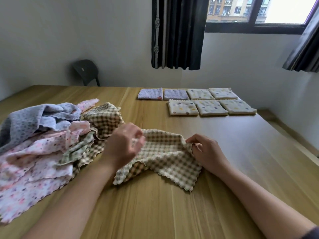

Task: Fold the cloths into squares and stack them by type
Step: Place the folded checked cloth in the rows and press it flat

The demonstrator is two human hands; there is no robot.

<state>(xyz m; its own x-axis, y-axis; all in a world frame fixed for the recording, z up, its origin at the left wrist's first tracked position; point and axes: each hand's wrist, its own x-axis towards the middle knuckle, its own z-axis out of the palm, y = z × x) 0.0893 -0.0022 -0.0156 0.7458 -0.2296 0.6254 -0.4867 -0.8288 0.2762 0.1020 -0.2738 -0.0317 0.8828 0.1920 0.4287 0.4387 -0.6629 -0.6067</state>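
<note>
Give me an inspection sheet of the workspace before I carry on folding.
Surface: wooden table, pale grain.
Job's things: checked cloth unfolded between the hands; unfolded pile at left; five cream dotted squares and two lilac squares folded at the far side, lying side by side.
Clutter: nothing seen.
Grippers: left hand and right hand each pinch the checked cloth's top edge; the left is blurred.
Cables: nothing seen.
Surroundings: dark stool by the wall, dark curtain, window.
</note>
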